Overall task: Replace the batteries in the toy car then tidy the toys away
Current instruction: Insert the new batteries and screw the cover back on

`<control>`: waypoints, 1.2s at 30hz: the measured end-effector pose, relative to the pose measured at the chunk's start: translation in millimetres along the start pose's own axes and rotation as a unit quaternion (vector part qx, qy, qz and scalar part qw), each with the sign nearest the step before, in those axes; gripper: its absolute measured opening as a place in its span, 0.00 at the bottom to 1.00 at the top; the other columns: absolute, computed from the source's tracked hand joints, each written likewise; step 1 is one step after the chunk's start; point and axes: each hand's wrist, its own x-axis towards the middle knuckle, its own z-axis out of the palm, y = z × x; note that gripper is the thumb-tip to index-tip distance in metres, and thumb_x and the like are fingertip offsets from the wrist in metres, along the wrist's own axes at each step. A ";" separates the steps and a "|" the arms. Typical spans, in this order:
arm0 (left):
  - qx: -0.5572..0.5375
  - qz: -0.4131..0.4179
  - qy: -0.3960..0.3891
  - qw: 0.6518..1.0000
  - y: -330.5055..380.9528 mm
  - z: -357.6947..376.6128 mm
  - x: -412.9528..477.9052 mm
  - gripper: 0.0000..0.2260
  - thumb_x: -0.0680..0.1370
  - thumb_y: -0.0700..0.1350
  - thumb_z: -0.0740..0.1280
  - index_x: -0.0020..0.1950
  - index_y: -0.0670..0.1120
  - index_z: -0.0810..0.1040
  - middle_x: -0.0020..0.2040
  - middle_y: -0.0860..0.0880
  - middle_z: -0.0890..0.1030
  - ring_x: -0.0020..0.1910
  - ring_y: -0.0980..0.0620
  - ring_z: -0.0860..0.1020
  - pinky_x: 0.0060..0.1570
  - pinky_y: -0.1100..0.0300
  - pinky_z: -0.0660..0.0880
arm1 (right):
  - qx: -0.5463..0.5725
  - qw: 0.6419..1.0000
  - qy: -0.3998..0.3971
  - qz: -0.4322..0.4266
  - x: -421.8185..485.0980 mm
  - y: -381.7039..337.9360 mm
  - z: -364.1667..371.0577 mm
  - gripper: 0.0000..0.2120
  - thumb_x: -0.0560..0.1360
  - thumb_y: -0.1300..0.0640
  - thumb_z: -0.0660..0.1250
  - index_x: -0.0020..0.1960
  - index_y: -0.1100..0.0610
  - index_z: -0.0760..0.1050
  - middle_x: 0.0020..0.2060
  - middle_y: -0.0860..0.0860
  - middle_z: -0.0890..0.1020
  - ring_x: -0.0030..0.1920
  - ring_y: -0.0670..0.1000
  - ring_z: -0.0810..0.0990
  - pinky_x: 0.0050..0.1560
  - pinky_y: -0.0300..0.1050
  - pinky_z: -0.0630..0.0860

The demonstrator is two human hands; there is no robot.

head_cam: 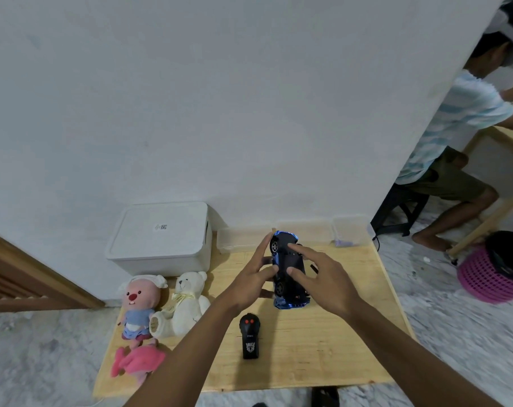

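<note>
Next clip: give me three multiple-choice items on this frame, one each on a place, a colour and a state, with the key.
1. Where is the remote control? A on the table, nearer the person than the toy car; B on the floor; C on a chair.
2. What colour is the storage box? A pink; B white; C black.
3. How is the toy car? A on its wheels, untouched; B in the storage box; C underside up, between both hands.
Key: 1 A, it lies on the wood in front of the car. 2 B, lid and walls are white. 3 C, the dark underside faces up, the left hand grips it and the right hand touches it.
</note>
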 end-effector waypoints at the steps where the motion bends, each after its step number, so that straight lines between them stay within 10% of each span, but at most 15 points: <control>1: -0.002 0.006 0.006 1.000 -0.8 0.2 -0.5 0.28 0.86 0.42 0.58 0.79 0.70 0.58 0.68 0.50 0.76 0.59 0.51 0.82 0.52 0.50 0.84 | 0.007 1.000 -0.003 0.003 0.3 -0.6 -0.7 0.24 0.75 0.39 0.68 0.69 0.29 0.67 0.64 0.44 0.78 0.66 0.46 0.75 0.67 0.47 0.73; 13: 0.016 0.028 0.016 0.999 -12.6 12.1 2.2 0.27 0.84 0.55 0.63 0.77 0.76 0.54 0.65 0.52 0.81 0.63 0.55 0.81 0.61 0.50 0.79 | 0.147 0.985 -0.088 0.016 -2.2 -4.2 -4.4 0.26 0.78 0.43 0.69 0.74 0.36 0.67 0.70 0.42 0.75 0.70 0.45 0.72 0.68 0.50 0.75; 21: -0.013 -0.053 0.016 0.998 -35.7 33.0 19.7 0.25 0.87 0.50 0.58 0.81 0.66 0.54 0.65 0.51 0.82 0.55 0.51 0.85 0.51 0.57 0.82 | 0.166 0.982 -0.070 0.052 -9.7 39.4 2.9 0.28 0.78 0.47 0.70 0.73 0.32 0.62 0.54 0.47 0.84 0.52 0.46 0.85 0.52 0.50 0.84; 26: 0.026 -0.101 0.008 0.995 -47.0 49.0 34.5 0.24 0.86 0.55 0.58 0.81 0.68 0.55 0.67 0.56 0.79 0.62 0.53 0.80 0.53 0.57 0.77 | 0.147 0.981 -0.114 0.052 -7.4 71.7 -1.1 0.28 0.81 0.49 0.66 0.74 0.27 0.59 0.66 0.37 0.75 0.63 0.41 0.78 0.60 0.50 0.81; 30: 0.034 -0.107 0.033 0.993 -60.1 65.7 49.2 0.25 0.83 0.58 0.62 0.80 0.65 0.60 0.66 0.53 0.80 0.58 0.60 0.80 0.40 0.69 0.78 | 0.144 0.976 -0.124 0.104 0.5 96.6 -4.7 0.28 0.80 0.49 0.67 0.75 0.31 0.60 0.58 0.46 0.81 0.56 0.40 0.80 0.50 0.40 0.81; 36: 0.119 -0.127 0.069 0.982 -95.7 88.1 73.2 0.24 0.83 0.58 0.65 0.79 0.64 0.65 0.68 0.50 0.79 0.63 0.51 0.80 0.66 0.50 0.77 | 0.090 0.967 -0.170 0.165 9.8 133.7 0.1 0.29 0.80 0.51 0.66 0.76 0.35 0.59 0.48 0.48 0.84 0.45 0.46 0.83 0.39 0.41 0.77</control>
